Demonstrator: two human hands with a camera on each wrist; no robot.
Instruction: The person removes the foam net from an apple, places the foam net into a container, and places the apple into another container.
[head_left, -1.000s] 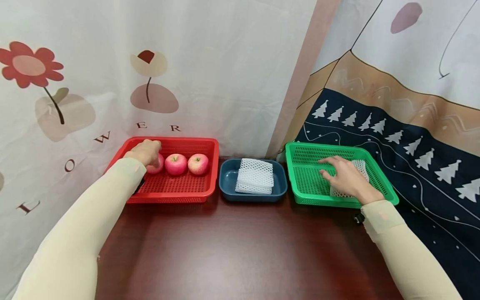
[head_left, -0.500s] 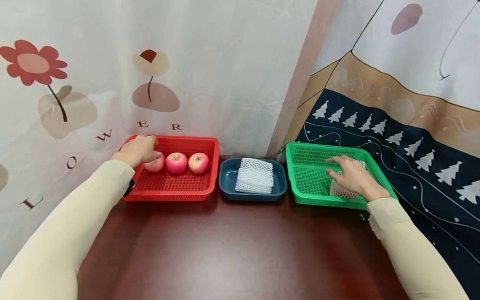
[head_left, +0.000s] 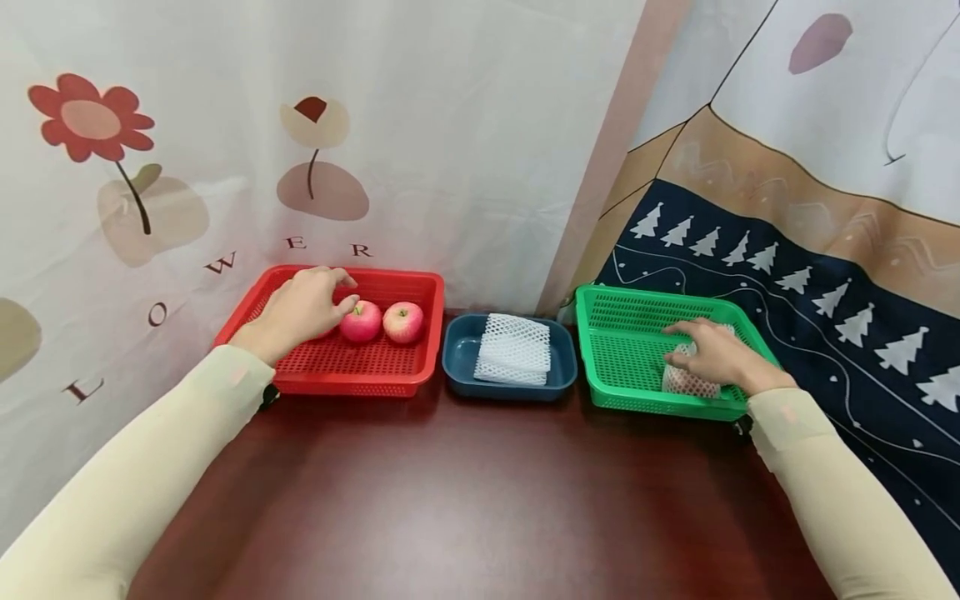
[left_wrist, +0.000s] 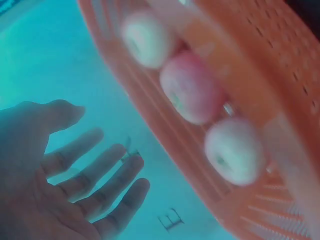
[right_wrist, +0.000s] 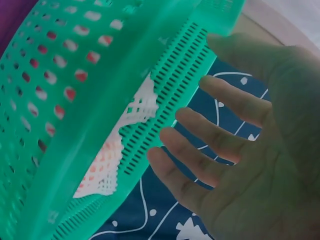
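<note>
My left hand hovers over the left part of the red basket, fingers spread and holding nothing. Three apples sit in a row there: two show plainly, a middle apple and a right apple. The leftmost apple is mostly hidden behind the hand in the head view. Above the green basket is my right hand, its fingers extended and apart. Beneath it lies an apple in white foam netting, partly covered by the hand; red shows through the mesh.
Between the baskets stands a blue dish with flattened white foam nets in it. All three containers sit at the back of the dark wooden table. A printed curtain hangs directly behind them.
My left hand first drew left off the apples, then moved right over the leftmost one. The right hand shifted slightly right and nearer, uncovering more of the netted apple.
</note>
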